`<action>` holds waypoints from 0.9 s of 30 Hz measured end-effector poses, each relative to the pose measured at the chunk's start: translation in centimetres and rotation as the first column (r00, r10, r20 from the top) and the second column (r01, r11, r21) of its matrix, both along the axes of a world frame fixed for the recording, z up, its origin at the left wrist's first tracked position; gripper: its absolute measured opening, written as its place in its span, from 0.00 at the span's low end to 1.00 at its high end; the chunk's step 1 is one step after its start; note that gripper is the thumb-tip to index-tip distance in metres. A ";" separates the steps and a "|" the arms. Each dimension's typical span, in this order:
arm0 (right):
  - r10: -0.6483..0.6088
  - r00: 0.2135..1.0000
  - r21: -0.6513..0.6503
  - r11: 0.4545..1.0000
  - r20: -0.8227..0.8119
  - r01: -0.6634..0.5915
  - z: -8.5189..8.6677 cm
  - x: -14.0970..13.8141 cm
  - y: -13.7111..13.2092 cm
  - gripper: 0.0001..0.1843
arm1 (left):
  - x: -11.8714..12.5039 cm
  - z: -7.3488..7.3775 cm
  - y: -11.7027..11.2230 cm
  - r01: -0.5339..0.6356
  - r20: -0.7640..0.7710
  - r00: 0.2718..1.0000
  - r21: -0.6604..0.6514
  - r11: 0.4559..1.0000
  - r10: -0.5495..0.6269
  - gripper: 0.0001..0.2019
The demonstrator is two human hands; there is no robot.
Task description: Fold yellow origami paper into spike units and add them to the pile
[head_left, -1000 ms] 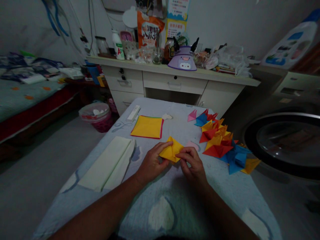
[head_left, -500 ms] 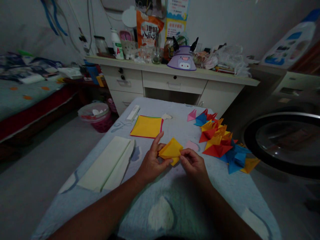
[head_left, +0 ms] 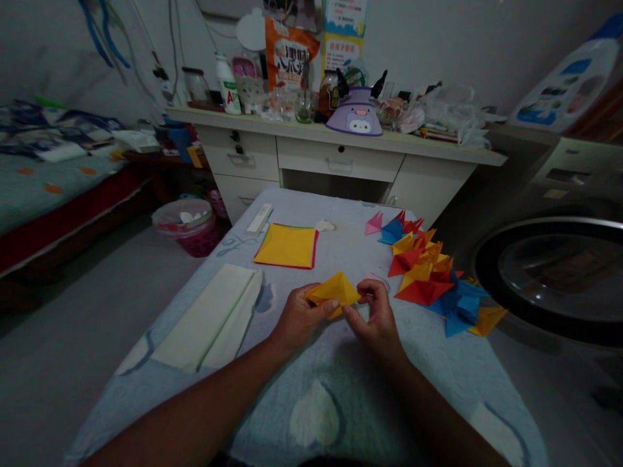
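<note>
A partly folded yellow sheet of origami paper (head_left: pixel 337 289) is held up over the cloth-covered table, between both hands. My left hand (head_left: pixel 302 316) pinches its left side, thumb in front and the other fingers behind. At the right edge, my right hand (head_left: pixel 374 312) has its thumb and forefinger on the paper's corner. Beyond the left hand lies a square stack of coloured paper (head_left: pixel 286 246), yellow on top with red and green edges showing. To the right of my hands, a row of folded paper cranes (head_left: pixel 423 266) in red, yellow, blue and pink stretches along the table.
A pale folded cloth or paper (head_left: pixel 209 318) lies on the table's left side. A small white box (head_left: pixel 259 219) and a crumpled white scrap (head_left: pixel 325 226) sit farther back. A cluttered white desk (head_left: pixel 311 136) stands behind; a washing machine (head_left: pixel 559 188) stands right, a bin (head_left: pixel 187 224) left.
My left forefinger, raised before, has come down behind the paper. My right hand has turned up with its fingers at the paper's right corner, and the yellow paper has tilted slightly.
</note>
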State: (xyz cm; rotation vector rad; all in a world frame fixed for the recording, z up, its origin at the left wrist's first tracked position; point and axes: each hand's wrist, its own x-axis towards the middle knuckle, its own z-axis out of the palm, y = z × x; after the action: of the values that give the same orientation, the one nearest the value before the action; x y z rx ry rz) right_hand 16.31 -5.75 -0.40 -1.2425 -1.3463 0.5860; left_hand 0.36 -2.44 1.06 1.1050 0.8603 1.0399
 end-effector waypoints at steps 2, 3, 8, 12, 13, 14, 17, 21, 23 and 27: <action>0.024 0.998 -0.029 0.999 -0.053 -0.026 0.0 0.0 0.1 0.26 | 0.0 0.0 0.0 0.016 -0.034 0.999 0.019 1.000 -0.015 0.14; 0.078 0.992 -0.062 0.994 -0.094 -0.085 0.0 0.0 0.1 0.25 | 0.0 -0.1 0.0 0.024 -0.053 0.998 0.029 0.999 -0.022 0.14; 0.297 0.903 -0.213 0.904 -0.312 -0.371 0.0 0.3 0.3 0.11 | 0.1 -0.2 0.2 0.087 -0.164 0.984 0.099 0.991 -0.070 0.12; 0.290 0.894 -0.219 0.901 -0.342 -0.375 -0.2 0.4 0.2 0.11 | 0.0 -0.4 0.2 0.140 -0.210 0.971 0.116 0.983 -0.114 0.10; 0.285 0.892 -0.215 0.903 -0.351 -0.373 -0.2 0.4 0.2 0.11 | 0.0 -0.5 0.1 0.157 -0.213 0.968 0.108 0.982 -0.131 0.09; 0.279 0.888 -0.208 0.905 -0.365 -0.370 -0.1 0.4 0.1 0.11 | 0.0 -0.7 0.1 0.176 -0.216 0.965 0.100 0.979 -0.152 0.09; 0.261 0.861 -0.206 0.903 -0.436 -0.378 0.3 0.2 -0.1 0.12 | 0.0 -1.2 0.1 0.235 -0.234 0.949 0.084 0.968 -0.210 0.09; 0.232 0.848 -0.227 0.899 -0.477 -0.374 0.9 0.3 -0.4 0.13 | 0.1 -1.3 0.0 0.269 -0.243 0.938 0.061 0.961 -0.247 0.09; 0.213 0.862 -0.237 0.906 -0.460 -0.350 1.1 0.4 -0.5 0.14 | 0.1 -1.2 0.0 0.275 -0.246 0.935 0.050 0.960 -0.255 0.09; 0.208 0.880 -0.256 0.905 -0.428 -0.339 1.0 0.4 -0.4 0.14 | 0.1 -1.2 0.0 0.279 -0.254 0.931 0.037 0.960 -0.260 0.09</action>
State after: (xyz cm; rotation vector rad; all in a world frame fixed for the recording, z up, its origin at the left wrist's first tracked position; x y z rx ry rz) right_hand 16.73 -6.13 0.64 -1.1132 -1.1163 1.2374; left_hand 0.44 -2.45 -0.13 1.3931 0.8424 0.7176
